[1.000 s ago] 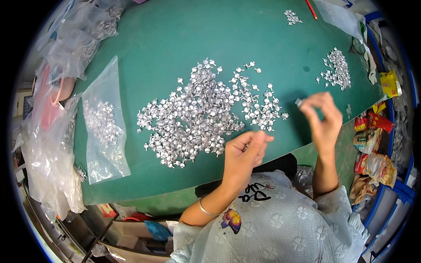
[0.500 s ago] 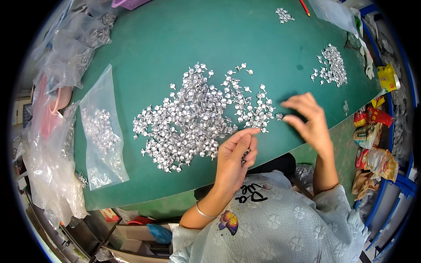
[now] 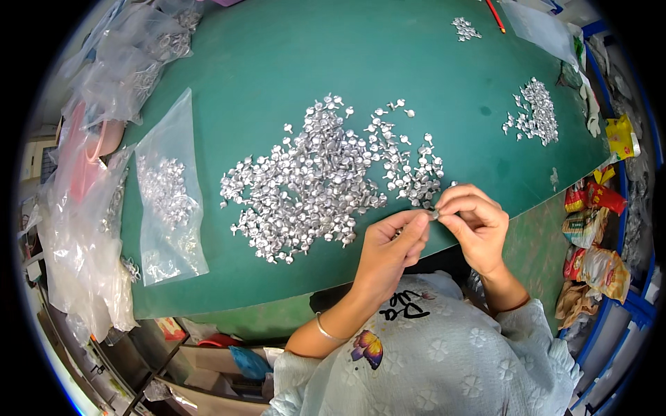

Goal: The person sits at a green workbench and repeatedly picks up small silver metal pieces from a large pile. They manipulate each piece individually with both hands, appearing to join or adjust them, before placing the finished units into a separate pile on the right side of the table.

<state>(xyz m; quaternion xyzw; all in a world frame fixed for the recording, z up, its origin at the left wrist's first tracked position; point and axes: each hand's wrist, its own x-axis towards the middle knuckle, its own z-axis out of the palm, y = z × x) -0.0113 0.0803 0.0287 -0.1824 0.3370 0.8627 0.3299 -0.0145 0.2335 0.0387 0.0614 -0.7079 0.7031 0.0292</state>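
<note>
My left hand (image 3: 390,248) is closed near the table's front edge, its thumb and forefinger pinched together. A small silver metal piece (image 3: 434,215) sits between those fingertips and the pinched fingertips of my right hand (image 3: 480,227). A bit of metal also shows inside the left fingers, mostly hidden. Just beyond my hands lies a loose cluster of round-headed, short-stemmed metal pieces (image 3: 421,175). Left of it spreads a large heap of the same pieces (image 3: 305,191).
On the green table (image 3: 277,48), a smaller pile (image 3: 540,114) lies right and a little group (image 3: 465,29) far right, beside a red pencil-like stick (image 3: 495,15). A clear bag of pieces (image 3: 170,208) lies left, near more plastic bags (image 3: 87,256). Bright packets (image 3: 590,229) line the right side.
My right hand has come left from above the table and met my left fingertips. Its fingers, apart before, now pinch the small metal piece. The view has shifted slightly.
</note>
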